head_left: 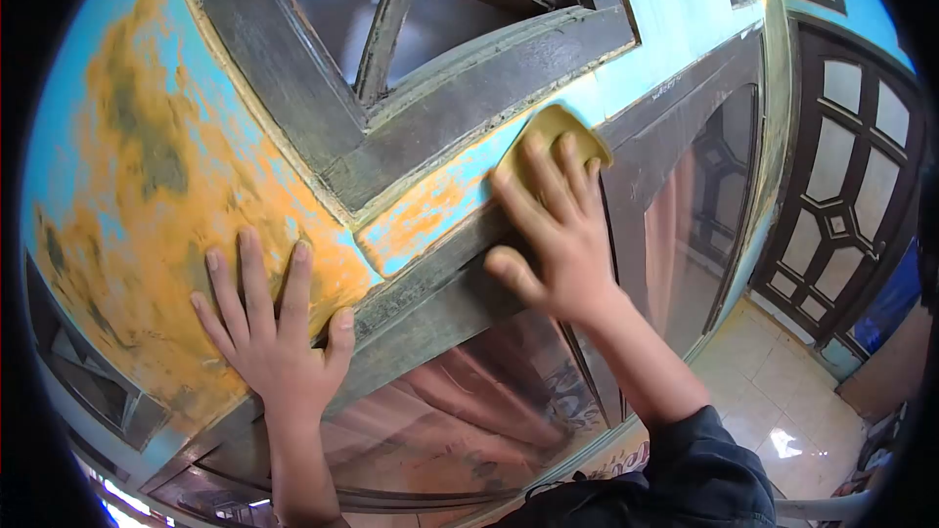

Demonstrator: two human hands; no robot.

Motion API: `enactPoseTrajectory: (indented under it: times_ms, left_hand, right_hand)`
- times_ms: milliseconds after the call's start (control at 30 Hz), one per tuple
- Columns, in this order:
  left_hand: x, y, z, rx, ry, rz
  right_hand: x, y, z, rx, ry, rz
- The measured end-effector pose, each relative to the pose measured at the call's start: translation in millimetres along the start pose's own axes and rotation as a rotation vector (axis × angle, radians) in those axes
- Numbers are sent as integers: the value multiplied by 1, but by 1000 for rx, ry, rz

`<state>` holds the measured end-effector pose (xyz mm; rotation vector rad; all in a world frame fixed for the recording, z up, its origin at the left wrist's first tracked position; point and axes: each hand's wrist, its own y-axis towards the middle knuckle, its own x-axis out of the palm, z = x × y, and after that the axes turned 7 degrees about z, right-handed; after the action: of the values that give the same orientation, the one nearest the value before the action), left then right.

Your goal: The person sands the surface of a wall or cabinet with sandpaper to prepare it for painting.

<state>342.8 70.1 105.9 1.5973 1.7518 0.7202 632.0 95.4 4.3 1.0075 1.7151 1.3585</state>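
Note:
My left hand (279,332) lies flat with fingers spread against the wall (210,274), whose blue paint is worn to orange and dark patches. It holds nothing. Farther up and to the right, my right hand (562,244) presses a yellowish-brown piece of sandpaper (550,127) onto a narrow wall strip (430,210) with blue and orange patches. The fingers lie over the sandpaper, and the thumb sticks out to the left. The sandpaper's underside is hidden.
A dark wooden vent frame (469,83) borders the strip above. Below is a dark window frame (445,308) with glass and a pinkish curtain (479,396) behind it. At the right stand a dark panelled door (836,196) and a tiled floor (773,372).

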Motion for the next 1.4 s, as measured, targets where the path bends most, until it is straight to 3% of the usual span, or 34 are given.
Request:
enactPoseTrajectory:
  times_ms: [100,167,267,300,367,433,500,567,700,767,833,933,1067,1167,1200,1300,1400]
  left_hand:
    - [2,0,0,1,-2,6]
    - [1,-1,-1,7,2,-5]
    - [1,-1,-1,7,20,-8]
    - [2,-1,0,2,18,-8]
    - [1,-1,-1,4,19,-9]
    - [1,-2,-3,20,0,4]
    - [-1,-3,-3,22,-12,2]
    - [-1,-2,-2,15,-16,-2]
    - [-1,-2,-2,10,-20,11]
    - [-1,-2,-2,12,-28,19]
    - [-1,-1,-3,19,-36,20]
    - [-4,-3,-2,16,-36,8]
    - [-5,-1,-1,18,-41,-12]
    - [-6,3,0,80,-65,-23]
    - [-6,8,2,111,-99,-37]
    - [-6,27,19,202,-212,-81]
    - [-4,47,36,294,-298,-142]
  right_hand:
    - [-2,0,29,-78,-125,-4]
    - [-6,22,51,79,-121,117]
    - [-2,28,38,134,8,210]
    - [-4,11,15,-30,36,27]
    - [-5,0,15,-145,4,-82]
    - [-11,12,47,-93,-124,25]
    - [-11,31,81,116,-123,196]
    - [-8,30,81,158,-101,245]
    - [-14,2,35,-54,44,-25]
    - [-24,6,58,-153,-119,-87]
    - [-24,23,86,46,-121,120]
    - [-17,33,90,136,-64,245]
    - [-21,11,50,-95,61,-11]
    - [-25,28,88,-25,-99,113]
    - [-23,38,97,60,-76,200]
    - [-5,32,84,61,28,290]
    - [-4,15,65,-97,69,140]
